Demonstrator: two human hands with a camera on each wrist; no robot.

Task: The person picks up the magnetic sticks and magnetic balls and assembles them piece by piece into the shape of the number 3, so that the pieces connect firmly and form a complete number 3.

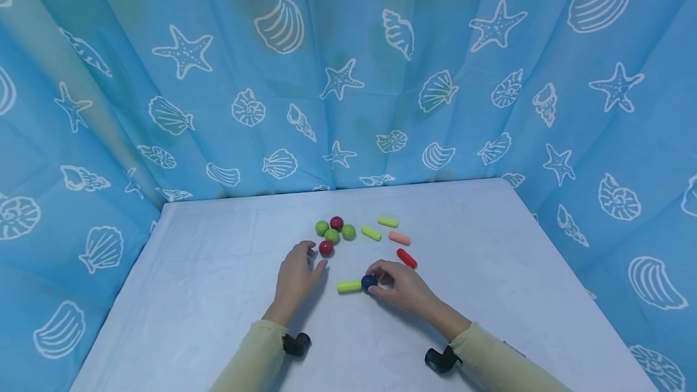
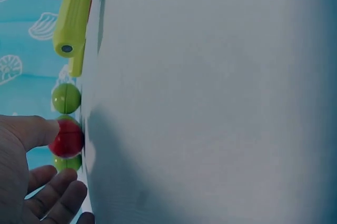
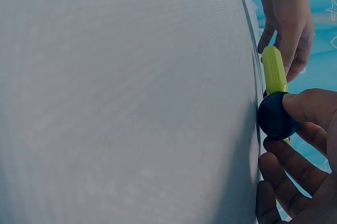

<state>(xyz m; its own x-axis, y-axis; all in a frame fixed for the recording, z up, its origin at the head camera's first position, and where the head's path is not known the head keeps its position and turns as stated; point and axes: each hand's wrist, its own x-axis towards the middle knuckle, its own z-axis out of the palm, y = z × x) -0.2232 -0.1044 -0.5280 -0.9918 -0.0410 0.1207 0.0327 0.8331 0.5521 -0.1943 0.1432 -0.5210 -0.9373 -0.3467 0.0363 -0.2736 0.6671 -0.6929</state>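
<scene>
1. Between your hands, at the white table (image 1: 179, 295), the blue ball (image 1: 368, 282) meets the right end of a yellow-green rod (image 1: 348, 287); whether both rest on the surface is hard to tell.
2. Your right hand (image 1: 405, 286) pinches the ball with thumb and fingers. Your left hand (image 1: 296, 274) holds nothing, thumb and fingers apart, just beside the nearer red ball (image 1: 326, 248).
3. Your best course is probably a light pinch in line with the rod; a sideways push could swing it askew.
4. Your left hand looks well placed to steady the rod's free end.
5. Your left wrist view shows a dark disc (image 2: 67, 48) in that end, unseen from the head; only the head view clearly lays out the orange rod (image 1: 400, 238) and red rod (image 1: 406, 258).
</scene>
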